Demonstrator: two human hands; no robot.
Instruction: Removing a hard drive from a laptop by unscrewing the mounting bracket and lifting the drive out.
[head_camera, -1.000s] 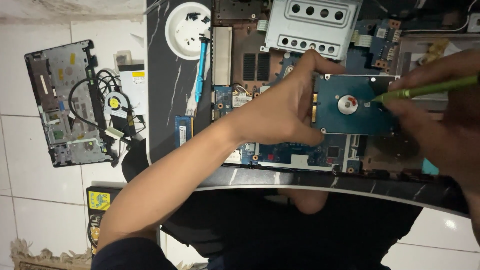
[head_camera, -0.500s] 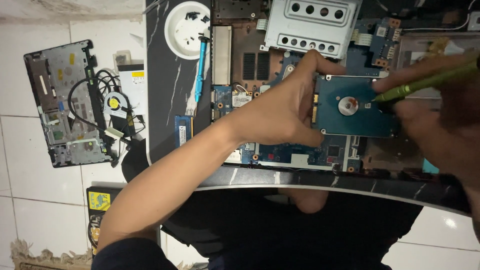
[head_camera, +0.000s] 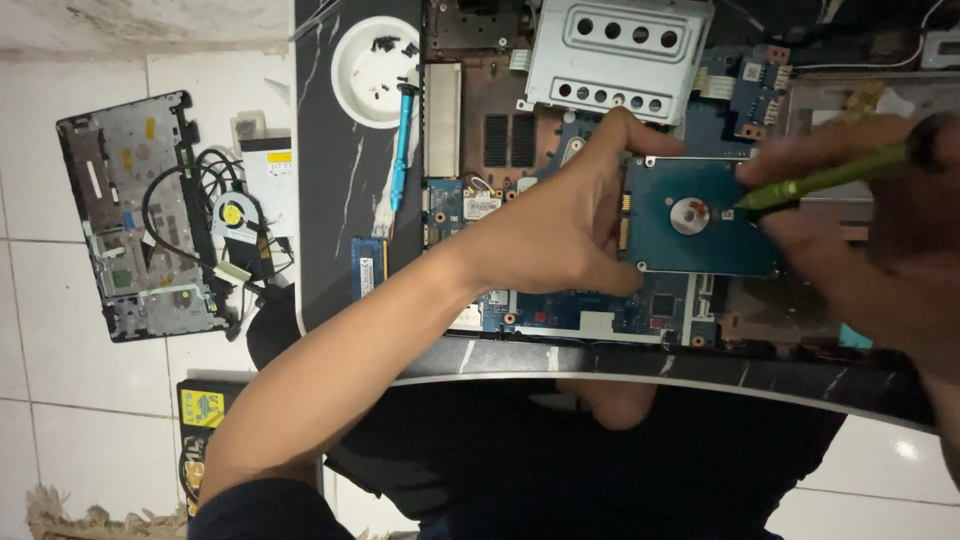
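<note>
Green screwdriver (head_camera: 830, 180) tip now lower on hard drive (head_camera: 700, 215) between left fingers (head_camera: 610, 130)

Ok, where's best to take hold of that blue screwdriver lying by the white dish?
Probably grip the blue screwdriver around mid-handle, from above: it lies flat on the dark table, handle running lengthwise beside the white dish, with bare table to its left.

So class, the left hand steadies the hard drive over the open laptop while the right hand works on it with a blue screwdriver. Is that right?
Not quite. The screwdriver in the right hand is green, as the head view shows; the blue one lies unused beside the white dish. The rest holds: the left hand steadies the hard drive over the open laptop.
</note>
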